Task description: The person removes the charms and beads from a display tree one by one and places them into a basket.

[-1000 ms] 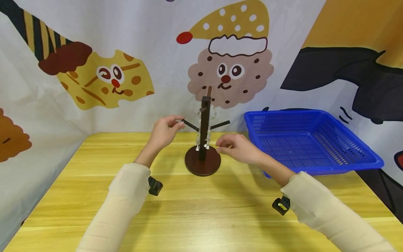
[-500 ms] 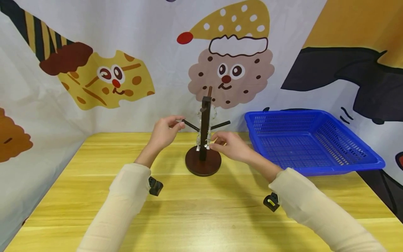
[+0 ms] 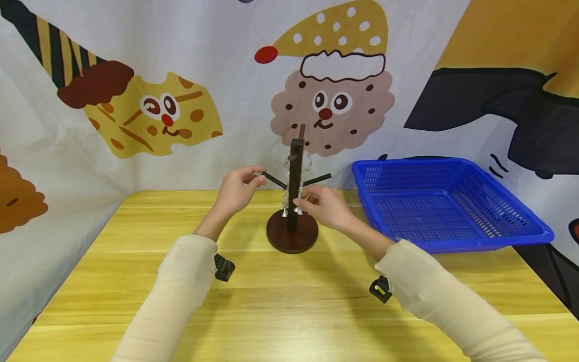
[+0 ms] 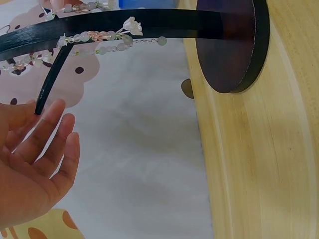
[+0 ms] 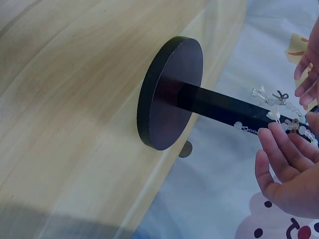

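Observation:
A dark wooden peg stand with a round base stands upright on the table. Clear beaded strands with pale flower-shaped ends hang along its post. At the stand's left side, my left hand holds the tip of a peg between thumb and fingers. My right hand is at the strand on the right of the post. In the right wrist view, its thumb and fingers close around the beads, beside a white flower. The exact contact there is partly hidden.
A blue plastic basket sits at the right rear of the wooden table. Behind the table hangs a white cloth printed with cartoon figures. Another peg juts out to the right above my right hand.
My right hand has moved left, from beside the stand to the beaded strand at its post. My left hand has stayed at the peg tip, and the stand has not moved.

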